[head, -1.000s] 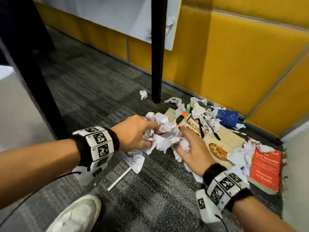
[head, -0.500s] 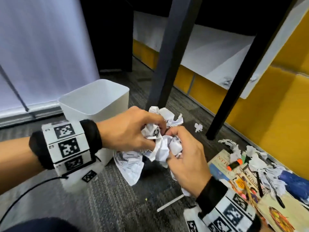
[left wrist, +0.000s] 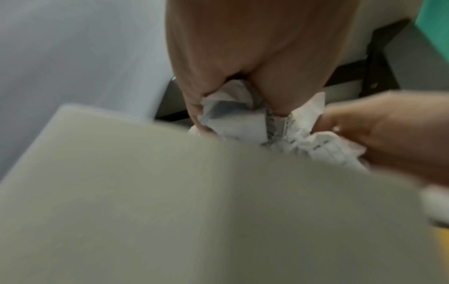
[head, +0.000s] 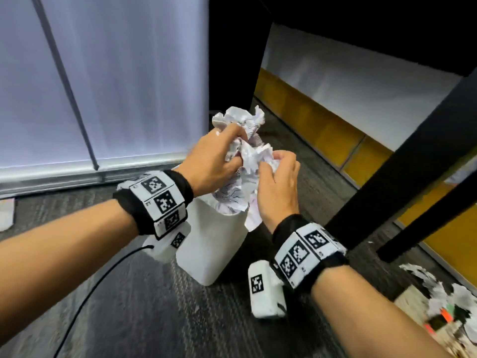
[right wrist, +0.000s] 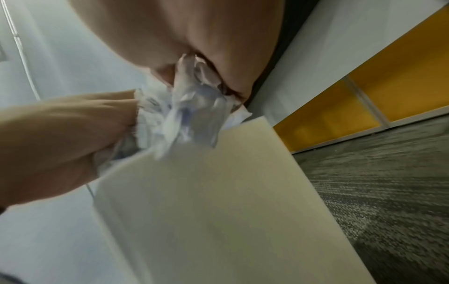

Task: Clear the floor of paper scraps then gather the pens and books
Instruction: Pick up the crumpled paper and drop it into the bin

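Together, left hand [head: 211,161] and right hand [head: 277,188] fingers clutch crumpled paper [head: 245,156] above white bin [head: 214,249].

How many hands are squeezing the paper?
2. The left hand grips the crumpled paper from the left, and the right hand grips it from the right, both above the white bin.

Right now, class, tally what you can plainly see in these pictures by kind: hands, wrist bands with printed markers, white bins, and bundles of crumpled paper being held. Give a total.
Hands: 2, the left hand and the right hand
Marker wrist bands: 2, one on the left wrist, one on the right
White bins: 1
Held paper bundles: 1
Total: 6
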A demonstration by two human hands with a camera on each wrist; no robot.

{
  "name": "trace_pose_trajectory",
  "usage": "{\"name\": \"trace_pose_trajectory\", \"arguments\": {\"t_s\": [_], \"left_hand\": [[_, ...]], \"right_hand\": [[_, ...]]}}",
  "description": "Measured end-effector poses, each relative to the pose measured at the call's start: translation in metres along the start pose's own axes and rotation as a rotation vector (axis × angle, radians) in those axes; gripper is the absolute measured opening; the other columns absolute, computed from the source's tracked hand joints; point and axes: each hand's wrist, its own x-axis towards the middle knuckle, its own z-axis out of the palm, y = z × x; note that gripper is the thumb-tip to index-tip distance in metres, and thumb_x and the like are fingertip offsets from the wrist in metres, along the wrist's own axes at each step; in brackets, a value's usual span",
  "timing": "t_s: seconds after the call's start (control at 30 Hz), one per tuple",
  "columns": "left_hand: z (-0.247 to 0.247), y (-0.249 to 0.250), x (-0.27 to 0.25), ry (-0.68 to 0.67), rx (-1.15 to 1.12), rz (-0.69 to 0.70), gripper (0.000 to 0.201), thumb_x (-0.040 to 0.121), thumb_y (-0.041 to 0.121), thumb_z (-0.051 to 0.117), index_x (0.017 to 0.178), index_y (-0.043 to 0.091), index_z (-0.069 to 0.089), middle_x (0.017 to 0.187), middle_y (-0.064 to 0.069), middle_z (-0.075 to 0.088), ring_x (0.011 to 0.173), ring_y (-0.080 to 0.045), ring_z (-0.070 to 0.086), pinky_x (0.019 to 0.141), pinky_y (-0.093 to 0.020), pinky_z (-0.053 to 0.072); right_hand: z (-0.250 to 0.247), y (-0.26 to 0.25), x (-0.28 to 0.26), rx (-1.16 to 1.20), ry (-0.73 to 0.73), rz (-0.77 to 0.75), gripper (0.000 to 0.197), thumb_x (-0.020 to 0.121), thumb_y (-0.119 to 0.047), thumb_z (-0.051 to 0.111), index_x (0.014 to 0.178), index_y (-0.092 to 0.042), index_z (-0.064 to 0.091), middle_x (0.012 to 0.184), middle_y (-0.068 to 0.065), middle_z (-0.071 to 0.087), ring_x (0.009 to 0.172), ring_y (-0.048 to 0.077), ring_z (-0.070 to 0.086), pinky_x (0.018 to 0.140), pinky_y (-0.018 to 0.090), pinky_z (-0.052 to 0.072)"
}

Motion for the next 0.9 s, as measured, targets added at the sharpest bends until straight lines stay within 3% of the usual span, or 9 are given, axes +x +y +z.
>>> {"name": "trace_pose_trajectory", "arguments": {"t_s": [0.17, 0.27, 0.37, 0.47, 0.57, 0.63, 0.73, 0.83, 0.9], "left_hand": [[0.014, -0.036, 0.006, -0.203, 0.068, 0.016, 0.025, 0.088, 0.021, 0.057, 0.11, 0.015, 0.047, 0.104, -0.01, 0.056, 0.088, -0.028, 0.053, 0.073, -0.036, 0.042], [0.005, -0.035, 0.009, -0.518, 0.212, -0.078, 0.02, 0.088, 0.031, 0.061, 0.103, 0.022, 0.05, 0.088, 0.005, 0.057, 0.084, -0.019, 0.054, 0.076, -0.029, 0.039], [0.002, -0.04, 0.009, -0.763, 0.184, -0.188, 0.018, 0.087, 0.039, 0.061, 0.076, 0.034, 0.048, 0.071, 0.019, 0.047, 0.066, 0.0, 0.047, 0.065, -0.019, 0.034], [0.003, -0.042, 0.003, -0.908, 0.166, -0.192, 0.03, 0.086, 0.041, 0.061, 0.059, 0.035, 0.05, 0.057, 0.023, 0.051, 0.059, 0.001, 0.047, 0.058, -0.011, 0.03], [0.006, -0.04, -0.003, -0.902, 0.122, -0.125, 0.021, 0.083, 0.045, 0.067, 0.069, 0.03, 0.062, 0.061, 0.018, 0.062, 0.058, -0.002, 0.052, 0.05, -0.004, 0.037], [0.005, -0.039, -0.004, -0.856, 0.1, -0.112, 0.041, 0.075, 0.058, 0.072, 0.085, 0.017, 0.069, 0.077, 0.006, 0.072, 0.066, -0.008, 0.061, 0.054, -0.009, 0.045], [0.002, -0.037, -0.003, -0.787, 0.141, -0.051, 0.048, 0.067, 0.069, 0.072, 0.082, 0.023, 0.071, 0.075, 0.005, 0.071, 0.075, -0.014, 0.067, 0.066, -0.026, 0.052], [-0.003, -0.027, 0.0, -0.791, 0.203, -0.008, 0.041, 0.07, 0.068, 0.069, 0.088, 0.031, 0.077, 0.076, 0.008, 0.07, 0.08, -0.013, 0.064, 0.071, -0.027, 0.05], [-0.006, -0.02, 0.0, -0.755, 0.265, 0.017, 0.043, 0.069, 0.071, 0.067, 0.091, 0.036, 0.078, 0.075, 0.011, 0.07, 0.076, -0.01, 0.062, 0.07, -0.026, 0.05]], "right_hand": [[0.033, 0.002, 0.008, -0.007, -0.004, -0.068, 0.027, 0.088, -0.022, 0.04, 0.112, -0.01, 0.045, 0.122, 0.009, 0.037, 0.091, 0.011, 0.042, 0.071, 0.012, 0.03], [0.041, -0.005, 0.019, -0.163, -0.026, -0.09, 0.028, 0.091, -0.013, 0.049, 0.118, -0.008, 0.044, 0.126, 0.011, 0.037, 0.09, 0.014, 0.041, 0.074, 0.011, 0.026], [0.044, -0.018, 0.029, -0.178, 0.037, -0.117, 0.03, 0.089, -0.007, 0.049, 0.119, -0.011, 0.045, 0.123, 0.01, 0.041, 0.08, 0.004, 0.041, 0.069, 0.011, 0.026], [0.046, -0.03, 0.037, -0.098, 0.154, -0.164, 0.028, 0.089, -0.008, 0.05, 0.117, -0.013, 0.047, 0.118, 0.008, 0.045, 0.084, -0.009, 0.04, 0.074, -0.001, 0.029], [0.051, -0.03, 0.033, -0.101, 0.09, -0.208, 0.025, 0.093, -0.014, 0.051, 0.118, -0.014, 0.046, 0.117, 0.007, 0.045, 0.087, -0.015, 0.04, 0.077, -0.002, 0.029], [0.052, -0.019, 0.029, -0.192, -0.08, -0.118, 0.028, 0.095, -0.025, 0.052, 0.12, -0.014, 0.047, 0.121, 0.009, 0.046, 0.093, -0.005, 0.042, 0.081, 0.006, 0.029], [0.045, 0.001, 0.029, -0.384, -0.299, 0.153, 0.037, 0.097, -0.04, 0.043, 0.121, -0.016, 0.057, 0.125, 0.011, 0.055, 0.12, 0.024, 0.046, 0.098, 0.031, 0.034], [0.028, 0.006, 0.029, -0.507, -0.223, 0.139, 0.035, 0.094, -0.035, 0.042, 0.114, -0.016, 0.065, 0.119, 0.012, 0.064, 0.117, 0.029, 0.052, 0.096, 0.034, 0.038], [0.014, 0.003, 0.024, -0.522, -0.233, 0.114, 0.036, 0.095, -0.034, 0.045, 0.126, -0.021, 0.06, 0.129, 0.01, 0.059, 0.124, 0.026, 0.048, 0.101, 0.033, 0.035]]}}
